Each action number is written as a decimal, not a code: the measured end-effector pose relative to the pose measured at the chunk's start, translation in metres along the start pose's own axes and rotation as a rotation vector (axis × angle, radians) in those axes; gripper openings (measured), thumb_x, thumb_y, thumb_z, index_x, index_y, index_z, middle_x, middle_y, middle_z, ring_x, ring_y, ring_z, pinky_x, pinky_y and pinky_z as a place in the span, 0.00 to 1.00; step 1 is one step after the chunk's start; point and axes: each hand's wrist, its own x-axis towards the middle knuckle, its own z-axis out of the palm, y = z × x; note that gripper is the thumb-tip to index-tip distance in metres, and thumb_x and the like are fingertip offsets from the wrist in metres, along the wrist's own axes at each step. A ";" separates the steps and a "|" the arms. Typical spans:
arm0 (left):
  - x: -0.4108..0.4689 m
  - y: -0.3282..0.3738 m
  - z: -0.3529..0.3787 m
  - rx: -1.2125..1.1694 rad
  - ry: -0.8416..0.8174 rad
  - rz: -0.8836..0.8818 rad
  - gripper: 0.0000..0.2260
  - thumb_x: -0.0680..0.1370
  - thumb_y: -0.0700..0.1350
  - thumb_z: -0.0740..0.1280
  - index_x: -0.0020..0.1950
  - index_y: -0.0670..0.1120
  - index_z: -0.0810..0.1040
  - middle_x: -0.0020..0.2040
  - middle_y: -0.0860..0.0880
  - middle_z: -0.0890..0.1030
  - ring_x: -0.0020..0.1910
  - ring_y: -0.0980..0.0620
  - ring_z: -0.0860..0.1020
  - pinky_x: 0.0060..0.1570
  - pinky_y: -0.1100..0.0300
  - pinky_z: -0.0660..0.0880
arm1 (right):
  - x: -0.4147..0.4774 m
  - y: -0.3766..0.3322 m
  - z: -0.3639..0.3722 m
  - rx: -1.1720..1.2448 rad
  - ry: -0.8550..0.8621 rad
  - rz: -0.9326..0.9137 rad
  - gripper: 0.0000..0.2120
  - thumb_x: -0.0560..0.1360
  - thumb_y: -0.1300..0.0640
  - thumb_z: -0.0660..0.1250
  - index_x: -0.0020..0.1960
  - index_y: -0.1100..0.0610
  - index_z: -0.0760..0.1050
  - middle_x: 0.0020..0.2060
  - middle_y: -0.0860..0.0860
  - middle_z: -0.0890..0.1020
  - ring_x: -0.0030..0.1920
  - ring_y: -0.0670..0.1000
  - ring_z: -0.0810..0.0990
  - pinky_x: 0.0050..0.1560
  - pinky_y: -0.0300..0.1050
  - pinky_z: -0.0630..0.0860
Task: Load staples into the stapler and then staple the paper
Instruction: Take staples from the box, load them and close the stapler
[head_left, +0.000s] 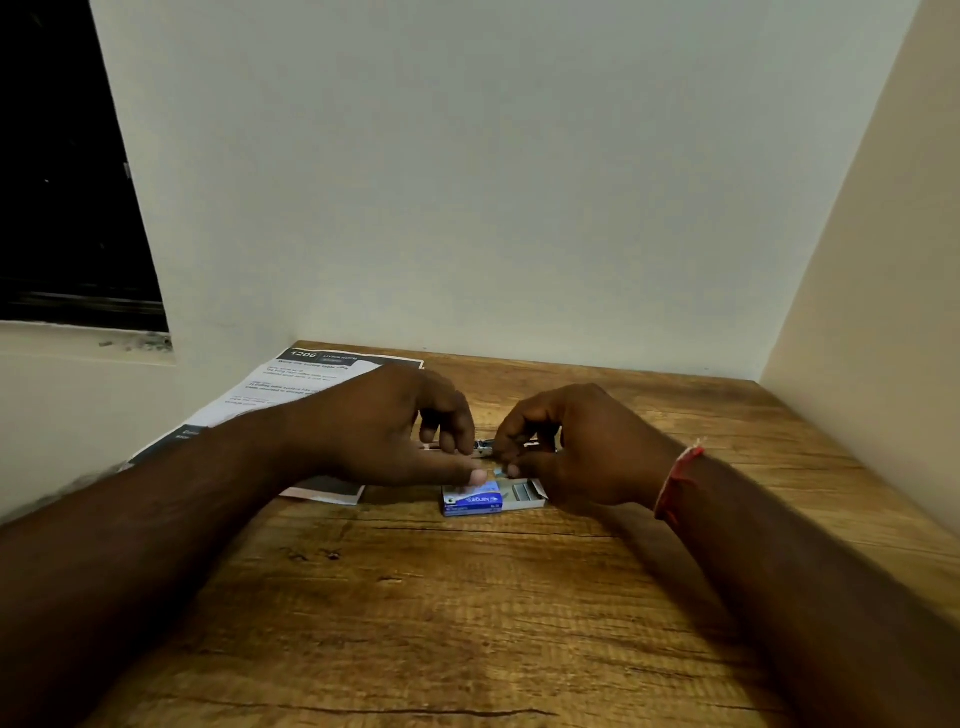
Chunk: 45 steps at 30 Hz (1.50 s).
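Pale walls (493, 182) close in on the far and right sides of a brown wood-grain surface (415, 623), with a dark window (67, 171) in the left wall. Printed paper (291, 384) lies at the far left corner of the surface, running along its left edge and partly under the left forearm.

Both forearms reach in from the near edge and meet over the middle of the far half. The left hand (384, 431) has its fingers (457, 421) curled down over the stapler (483, 448) and its thumb stretched out along the near side, so it holds that end. The right hand (587, 447) has its fingers (519, 431) bent tightly, tips pressed together on the stapler's other end. A small pale bit shows at its thumb tip; I cannot tell what it is. Only a short metal stretch of the stapler shows between the two hands.

Just nearer than the thumbs, a blue staple box (472, 500) lies flat on the surface, its tray slid out to the right with grey staples (522, 492) in it. A red thread band (675, 483) circles the right wrist.
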 end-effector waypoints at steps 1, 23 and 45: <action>-0.002 0.004 0.000 -0.006 -0.034 -0.002 0.14 0.73 0.65 0.83 0.49 0.57 0.89 0.46 0.57 0.87 0.46 0.55 0.84 0.45 0.52 0.81 | 0.000 0.000 0.000 -0.006 -0.003 -0.004 0.11 0.75 0.57 0.83 0.48 0.41 0.88 0.43 0.39 0.89 0.42 0.39 0.85 0.47 0.38 0.82; -0.003 0.005 0.003 0.016 -0.177 -0.085 0.14 0.73 0.63 0.84 0.52 0.59 0.89 0.46 0.59 0.88 0.39 0.61 0.82 0.41 0.56 0.81 | -0.009 -0.013 -0.029 0.007 -0.152 -0.006 0.06 0.78 0.55 0.81 0.51 0.44 0.91 0.44 0.37 0.90 0.43 0.35 0.84 0.42 0.27 0.74; -0.003 0.007 0.006 0.015 -0.170 -0.104 0.13 0.73 0.61 0.85 0.52 0.58 0.89 0.45 0.61 0.87 0.37 0.63 0.81 0.39 0.62 0.78 | -0.011 -0.017 -0.027 0.050 -0.256 0.061 0.03 0.76 0.50 0.82 0.50 0.45 0.91 0.43 0.40 0.91 0.44 0.39 0.86 0.45 0.34 0.77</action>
